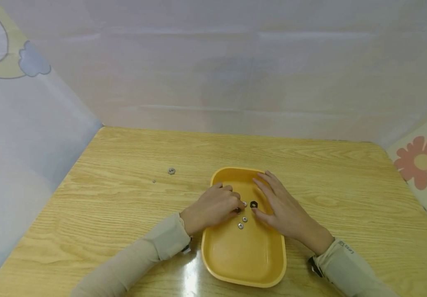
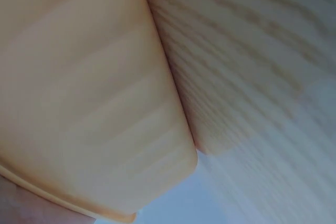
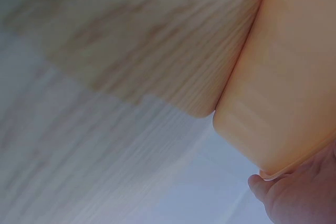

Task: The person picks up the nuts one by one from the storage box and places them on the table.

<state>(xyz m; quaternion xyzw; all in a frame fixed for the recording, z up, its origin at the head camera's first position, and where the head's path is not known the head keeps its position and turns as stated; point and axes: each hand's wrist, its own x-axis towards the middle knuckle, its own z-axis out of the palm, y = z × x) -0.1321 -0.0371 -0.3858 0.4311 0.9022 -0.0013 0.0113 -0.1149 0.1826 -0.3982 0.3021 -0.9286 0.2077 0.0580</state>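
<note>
A yellow tray [image 1: 243,255] stands on the table with several small nuts in it. My left hand [image 1: 215,206] reaches over its left side, fingers curled, and pinches a dark nut [image 1: 238,210] between thumb and forefinger. By those fingertips lies a silver nut [image 1: 245,203], partly covered. Over the right rim comes my right hand [image 1: 285,210], its fingers spread and holding nothing; the thumb tip is close to a black hex nut [image 1: 254,204]. Two more silver nuts, one [image 1: 245,219] above the other [image 1: 240,226], lie mid-tray. Both wrist views mostly show the tray's outer wall [image 2: 105,93].
On the wood-grain table [image 1: 124,231], left of the tray, lie a larger silver nut [image 1: 171,171] and a tiny metal piece [image 1: 154,181]. A pale sheet [image 1: 236,74] hangs behind the table, and printed sheets flank both sides.
</note>
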